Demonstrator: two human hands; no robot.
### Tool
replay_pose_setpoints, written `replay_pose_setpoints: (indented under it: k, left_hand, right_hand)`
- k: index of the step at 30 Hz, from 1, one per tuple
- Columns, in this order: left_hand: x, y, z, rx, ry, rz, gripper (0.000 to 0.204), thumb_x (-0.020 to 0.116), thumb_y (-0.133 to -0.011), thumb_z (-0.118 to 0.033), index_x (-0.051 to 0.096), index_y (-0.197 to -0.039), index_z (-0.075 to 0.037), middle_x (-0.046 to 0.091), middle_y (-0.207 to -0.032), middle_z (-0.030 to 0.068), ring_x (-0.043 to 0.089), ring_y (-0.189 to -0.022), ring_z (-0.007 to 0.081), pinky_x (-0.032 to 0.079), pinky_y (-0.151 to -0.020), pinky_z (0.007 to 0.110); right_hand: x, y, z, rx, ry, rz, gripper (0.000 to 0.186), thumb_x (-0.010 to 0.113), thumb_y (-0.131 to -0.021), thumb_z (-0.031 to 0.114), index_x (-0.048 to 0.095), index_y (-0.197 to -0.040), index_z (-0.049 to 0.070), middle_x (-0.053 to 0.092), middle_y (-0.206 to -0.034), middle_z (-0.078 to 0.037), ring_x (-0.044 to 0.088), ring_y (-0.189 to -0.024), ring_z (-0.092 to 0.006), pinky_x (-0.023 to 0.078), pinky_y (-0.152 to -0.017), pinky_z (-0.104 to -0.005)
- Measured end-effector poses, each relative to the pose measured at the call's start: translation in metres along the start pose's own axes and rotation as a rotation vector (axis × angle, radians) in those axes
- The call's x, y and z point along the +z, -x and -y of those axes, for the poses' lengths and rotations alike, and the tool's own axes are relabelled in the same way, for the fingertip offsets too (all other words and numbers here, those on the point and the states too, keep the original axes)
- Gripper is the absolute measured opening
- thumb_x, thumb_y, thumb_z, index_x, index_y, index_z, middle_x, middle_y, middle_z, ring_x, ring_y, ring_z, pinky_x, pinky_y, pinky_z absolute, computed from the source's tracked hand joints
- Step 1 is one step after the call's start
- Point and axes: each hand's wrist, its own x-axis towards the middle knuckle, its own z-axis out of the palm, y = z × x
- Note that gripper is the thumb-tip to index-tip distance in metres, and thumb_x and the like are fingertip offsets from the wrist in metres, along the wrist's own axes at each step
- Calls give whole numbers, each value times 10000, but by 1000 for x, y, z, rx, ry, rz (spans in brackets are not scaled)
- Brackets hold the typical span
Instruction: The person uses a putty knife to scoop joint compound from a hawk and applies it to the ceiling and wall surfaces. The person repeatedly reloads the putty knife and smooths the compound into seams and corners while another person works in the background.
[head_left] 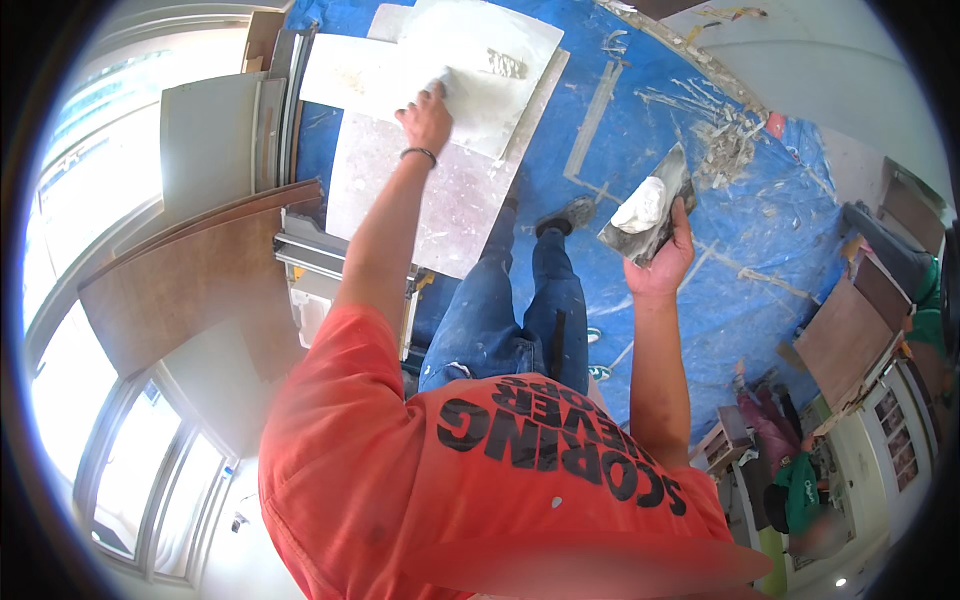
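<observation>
My right hand (664, 258) grips a square grey metal hawk (622, 240) from below, with the thumb along its edge. A thick white mound of wet filler (642, 205) sits on it. My left hand (427, 122) is stretched out over a large white sheet (470, 120). Its fingers are curled round a small pale thing (440, 80) that I cannot make out, against the sheet. A grey, rough smear (506, 64) marks that sheet. Beneath it lies a stained, pale board (420, 190).
Blue plastic sheeting (740, 235) covers the floor, with a heap of scraps (728, 150) at the far right. Wooden panels (190, 280) and a metal-railed tool (320, 245) stand on the left. A person in a green shirt (802, 495) is at the lower right, near leaning boards (850, 335).
</observation>
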Motion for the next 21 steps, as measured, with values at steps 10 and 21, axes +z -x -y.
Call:
replay_pose_setpoints:
  k: [10, 21]
  left_hand:
    - [-80, 109, -36, 163, 951, 34, 322, 505, -986, -110, 644, -1269, -46, 707, -1122, 225, 671, -1068, 308, 492, -924, 389]
    - [-339, 318, -118, 1047, 1159, -623, 407, 511, -1072, -300, 536, -1435, -118, 590, -1364, 259, 570, -1288, 470, 458, -1084, 538]
  right_hand:
    - [52, 25, 10, 7, 38, -5, 388, 555, -1044, 242, 571, -1371, 35, 659, -1318, -95, 634, -1213, -270, 491, -1060, -436]
    - [120, 105, 40, 374, -46, 273, 369, 606, -1008, 289, 622, -1291, 52, 704, -1234, -107, 692, -1116, -259, 540, -1013, -436]
